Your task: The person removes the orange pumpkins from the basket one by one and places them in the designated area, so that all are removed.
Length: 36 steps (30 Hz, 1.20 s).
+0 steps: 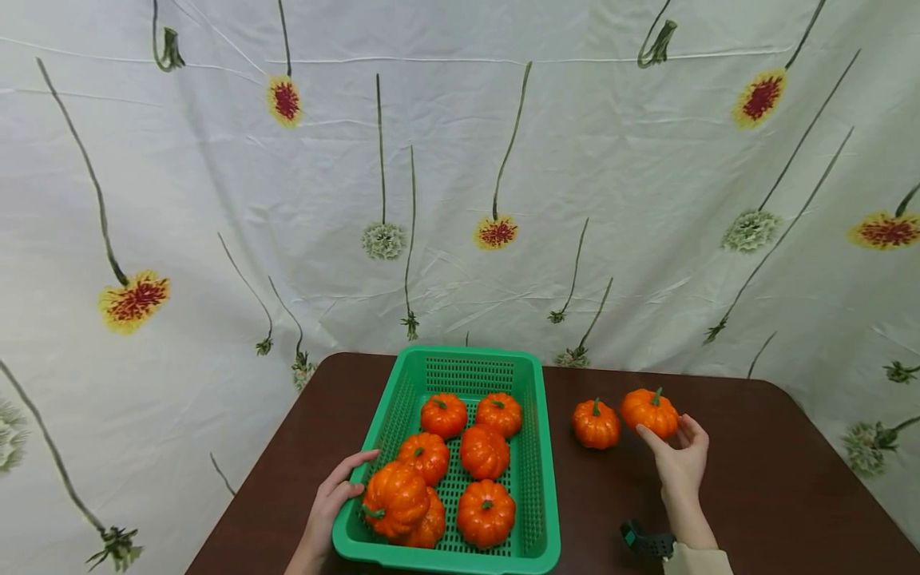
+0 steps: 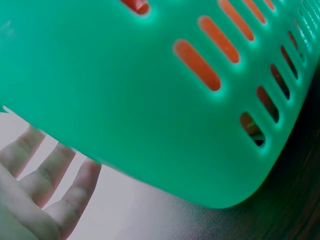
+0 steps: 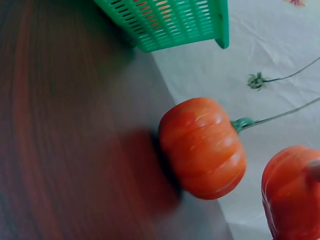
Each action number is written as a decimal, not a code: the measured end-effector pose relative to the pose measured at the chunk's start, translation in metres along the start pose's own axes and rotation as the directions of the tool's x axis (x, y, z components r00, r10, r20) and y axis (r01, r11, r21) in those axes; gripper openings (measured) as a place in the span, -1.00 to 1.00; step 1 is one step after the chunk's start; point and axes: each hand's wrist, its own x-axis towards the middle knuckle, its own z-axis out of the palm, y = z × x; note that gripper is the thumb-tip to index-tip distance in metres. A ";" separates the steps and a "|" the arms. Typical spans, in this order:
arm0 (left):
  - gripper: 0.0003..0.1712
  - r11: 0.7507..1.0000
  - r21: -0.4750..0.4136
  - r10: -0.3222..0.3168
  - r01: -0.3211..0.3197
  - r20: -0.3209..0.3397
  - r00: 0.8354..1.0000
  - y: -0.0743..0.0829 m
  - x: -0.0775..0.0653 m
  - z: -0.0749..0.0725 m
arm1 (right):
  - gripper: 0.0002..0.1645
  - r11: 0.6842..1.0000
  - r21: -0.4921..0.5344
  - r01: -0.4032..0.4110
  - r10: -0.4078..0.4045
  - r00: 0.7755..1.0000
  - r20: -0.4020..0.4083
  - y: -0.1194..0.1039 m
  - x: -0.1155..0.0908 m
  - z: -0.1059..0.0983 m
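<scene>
I'm pinching an orange pumpkin (image 1: pixel 649 412) in my right hand (image 1: pixel 680 463), near a second pumpkin (image 1: pixel 596 425) sitting on the desk (image 1: pixel 769 471). My left hand (image 1: pixel 331 505), fingers spread, is resting on the green basket (image 1: pixel 549 487)'s rim.

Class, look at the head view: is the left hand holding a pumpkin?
No, the left hand holds the rim of the green basket.

Basket's (image 1: pixel 549 479) near left corner: lower pumpkin (image 1: pixel 434 523) partly hidden under upper pumpkin (image 1: pixel 397 499). Table's (image 1: pixel 791 495) near edge cut off by head view's bottom; sleeve (image 1: pixel 695 561) too. Wrist device's (image 1: pixel 650 545) detail too small to tell. Left wrist view: left hand's (image 1: pixel 334 499) fingertips hidden behind basket. Right wrist view: held pumpkin (image 3: pixel 291 195) cut off at right edge, right hand (image 1: pixel 679 459) mostly outside; table surface blurred.
</scene>
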 end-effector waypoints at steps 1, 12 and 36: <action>-0.48 1.000 -0.001 -0.006 0.006 0.000 1.000 0.000 0.000 0.000 | 0.11 1.000 0.005 -0.008 0.008 1.000 0.005 -0.005 -0.005 -0.001; -0.49 1.000 -0.004 -0.023 0.023 -0.013 1.000 0.000 0.000 0.000 | 0.09 0.998 -0.031 -0.061 0.062 0.998 0.032 -0.016 -0.014 -0.003; -0.46 0.999 0.034 0.010 -0.009 -0.018 1.000 -0.003 0.000 -0.001 | 0.07 0.992 -0.103 -0.071 0.075 0.997 0.037 0.006 -0.008 0.003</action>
